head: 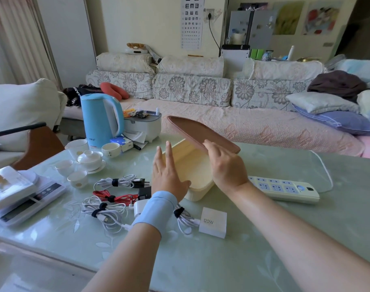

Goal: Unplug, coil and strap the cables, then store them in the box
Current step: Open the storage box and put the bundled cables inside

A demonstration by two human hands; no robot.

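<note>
Head view: a pale green glass-topped surface (264,239) carries a cream, round-cornered box (192,165) near its middle, open with its pale interior showing. Above it a flat brown lid (192,129) is tilted, its far end raised toward the sofa and its near end low over the box's right rim. Right of the box lies a cream power strip (285,188) with blue sockets, its white cord looping off to the right. Left of the box lie three coils, each cinched by a dark strap: the far white cable (116,182), the red cable (114,198) and the near white cable (101,209). The fourth white cable (185,220), also strapped, lies just in front of the box, joined to a white charger block (212,222) marked 120W. The right hand (226,163) grips the lid's near end, fingers (209,144) curled over its top, thumb hidden. The left hand (167,175), a light blue band (156,207) on its wrist, rests flat against the box's left side, fingers straight, holding nothing.
</note>
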